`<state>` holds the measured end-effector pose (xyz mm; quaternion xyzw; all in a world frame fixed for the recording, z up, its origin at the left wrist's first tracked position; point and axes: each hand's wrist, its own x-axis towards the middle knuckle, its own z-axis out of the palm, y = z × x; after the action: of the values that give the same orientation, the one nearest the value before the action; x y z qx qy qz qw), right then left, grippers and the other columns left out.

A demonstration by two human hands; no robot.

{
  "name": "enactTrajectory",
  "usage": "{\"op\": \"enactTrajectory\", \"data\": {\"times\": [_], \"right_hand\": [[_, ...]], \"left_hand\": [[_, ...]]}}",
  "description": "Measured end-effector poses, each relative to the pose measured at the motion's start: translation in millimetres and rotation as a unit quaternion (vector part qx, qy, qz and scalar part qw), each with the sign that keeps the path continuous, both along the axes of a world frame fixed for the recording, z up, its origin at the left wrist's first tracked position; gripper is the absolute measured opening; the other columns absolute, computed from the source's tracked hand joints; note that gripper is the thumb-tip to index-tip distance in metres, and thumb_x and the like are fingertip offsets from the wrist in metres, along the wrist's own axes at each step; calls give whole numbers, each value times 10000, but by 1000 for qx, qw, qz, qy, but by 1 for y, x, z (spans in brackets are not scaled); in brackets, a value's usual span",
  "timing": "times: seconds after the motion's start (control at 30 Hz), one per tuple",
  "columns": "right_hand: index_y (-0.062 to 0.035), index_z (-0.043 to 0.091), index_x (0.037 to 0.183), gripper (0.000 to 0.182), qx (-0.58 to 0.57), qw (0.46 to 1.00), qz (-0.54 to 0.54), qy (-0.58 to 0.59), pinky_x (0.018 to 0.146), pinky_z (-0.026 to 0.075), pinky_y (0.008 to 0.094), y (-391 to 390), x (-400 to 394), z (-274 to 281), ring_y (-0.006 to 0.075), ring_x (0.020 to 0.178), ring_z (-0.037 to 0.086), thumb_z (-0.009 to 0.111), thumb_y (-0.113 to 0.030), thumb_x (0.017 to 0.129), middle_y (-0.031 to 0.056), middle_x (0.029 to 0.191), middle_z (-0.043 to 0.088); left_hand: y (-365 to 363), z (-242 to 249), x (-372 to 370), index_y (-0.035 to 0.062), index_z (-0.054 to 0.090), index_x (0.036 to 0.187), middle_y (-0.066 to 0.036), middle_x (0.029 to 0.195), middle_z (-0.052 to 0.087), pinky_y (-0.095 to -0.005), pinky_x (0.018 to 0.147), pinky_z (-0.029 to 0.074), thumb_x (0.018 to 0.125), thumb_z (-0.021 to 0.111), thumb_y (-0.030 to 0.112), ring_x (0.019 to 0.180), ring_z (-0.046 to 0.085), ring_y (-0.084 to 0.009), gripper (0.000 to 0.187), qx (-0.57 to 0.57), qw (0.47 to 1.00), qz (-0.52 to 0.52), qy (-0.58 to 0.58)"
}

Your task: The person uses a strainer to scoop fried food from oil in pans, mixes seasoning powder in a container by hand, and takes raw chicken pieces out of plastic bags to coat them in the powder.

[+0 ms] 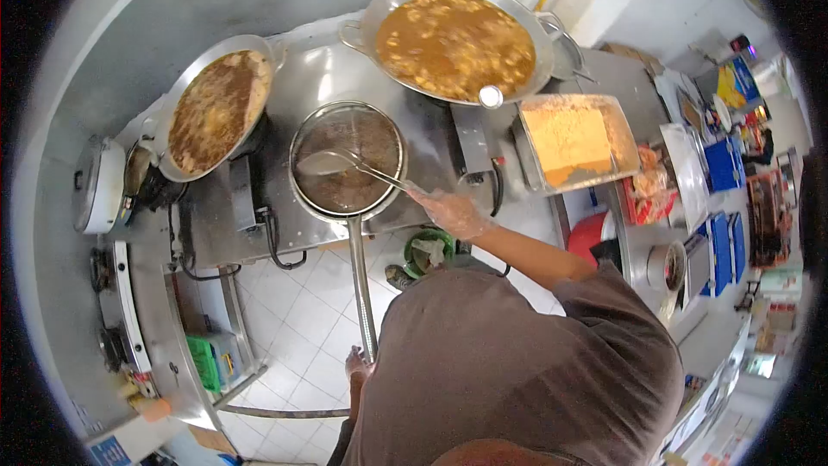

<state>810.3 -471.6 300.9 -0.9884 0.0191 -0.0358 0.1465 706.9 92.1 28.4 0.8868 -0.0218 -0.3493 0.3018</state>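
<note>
My right hand (455, 212), which seems to wear a thin clear glove, is closed on the handle of a metal ladle (323, 163). The ladle's bowl lies inside a round, fine-mesh strainer (297, 134), over dark brown liquid. That strainer sits on top of a metal pot (304, 210) on the steel counter. Its long perforated handle (360, 280) points back toward my body. At the far end of this handle, my left hand (355, 366) is closed around it, partly hidden by my shirt.
A large wok (369, 43) of brown stew with chunks stands behind to the right, another wok (174, 164) of oily broth to the left. A metal tray (634, 151) of orange powder is at right. Hoses, a green bin (414, 269) and a lidded white pot (105, 185) are nearby.
</note>
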Motion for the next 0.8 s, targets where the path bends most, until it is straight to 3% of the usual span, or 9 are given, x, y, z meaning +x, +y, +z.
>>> {"op": "enactTrajectory", "data": {"times": [0.17, 0.27, 0.37, 0.47, 0.53, 0.6, 0.67, 0.77, 0.8], "right_hand": [[-303, 303, 1568, 663, -15, 992, -53, 114, 608, 573, 458, 12, -6, -7, 332, 723, 679, 470, -79, 967, 185, 975, 613], [-310, 251, 1579, 712, 69, 989, -42, 121, 674, 587, 460, 11, -15, -28, 361, 817, 688, 475, -56, 953, 234, 1116, 583], [-288, 213, 1589, 747, 79, 975, -63, 197, 736, 594, 457, 13, -15, -11, 386, 875, 679, 490, -49, 938, 256, 1207, 555], [-198, 304, 1570, 699, 81, 993, -33, 78, 766, 584, 450, 3, -27, -64, 368, 876, 669, 572, -115, 930, 214, 1113, 574], [-167, 322, 1561, 664, 149, 989, 1, -4, 883, 549, 467, -12, -38, -97, 384, 976, 656, 579, -167, 949, 226, 1169, 583], [-137, 350, 1546, 628, 223, 974, 5, -31, 983, 503, 477, -36, -57, -99, 398, 1072, 631, 581, -212, 967, 238, 1219, 588], [-108, 389, 1526, 592, 310, 951, -19, 0, 1067, 445, 480, -67, -77, -72, 408, 1164, 596, 578, -249, 983, 252, 1265, 589], [-50, 453, 1468, 534, 398, 916, -50, -28, 1052, 437, 469, -136, -136, -27, 388, 1212, 567, 555, -227, 976, 257, 1286, 590], [-43, 537, 1400, 463, 397, 913, -92, -6, 1011, 456, 477, -160, -160, 3, 376, 1144, 602, 551, -240, 980, 252, 1241, 613]], "left_hand": [[5, 11, 7, 45, 594, 1156, -108, 883, 713, -423, 724, 571, 802, 799, 372, 807, 704, -303, 524, -41, 998, 38, 9], [-3, 41, 9, 69, 571, 1207, -134, 969, 714, -417, 773, 576, 867, 748, 390, 898, 702, -293, 500, -76, 990, 58, 104], [-19, 26, 9, 68, 543, 1266, -156, 1046, 707, -405, 807, 577, 915, 695, 405, 973, 692, -302, 510, -153, 920, 237, 271], [-33, -2, 7, 67, 515, 1325, -178, 1124, 700, -393, 841, 578, 963, 643, 420, 1047, 681, -310, 522, -208, 788, 419, 400], [-33, -45, -5, 74, 458, 1398, -199, 1218, 659, -422, 904, 561, 1010, 541, 467, 1117, 650, -336, 559, -205, 813, 395, 375], [-55, -41, -21, 90, 406, 1477, -188, 1239, 649, -459, 955, 539, 1049, 406, 524, 1125, 646, -344, 610, -175, 851, 365, 335], [-98, -3, -26, 105, 394, 1495, -168, 1231, 656, -457, 926, 543, 1051, 405, 512, 1098, 657, -330, 602, -130, 859, 362, 338], [-194, 63, -44, 123, 419, 1490, -139, 1209, 672, -424, 852, 550, 1050, 419, 487, 1042, 676, -300, 571, -96, 912, 288, 275], [-225, 78, -54, 129, 434, 1484, -129, 1199, 678, -408, 822, 553, 1049, 426, 477, 1020, 682, -288, 557, -89, 932, 251, 244]]}}
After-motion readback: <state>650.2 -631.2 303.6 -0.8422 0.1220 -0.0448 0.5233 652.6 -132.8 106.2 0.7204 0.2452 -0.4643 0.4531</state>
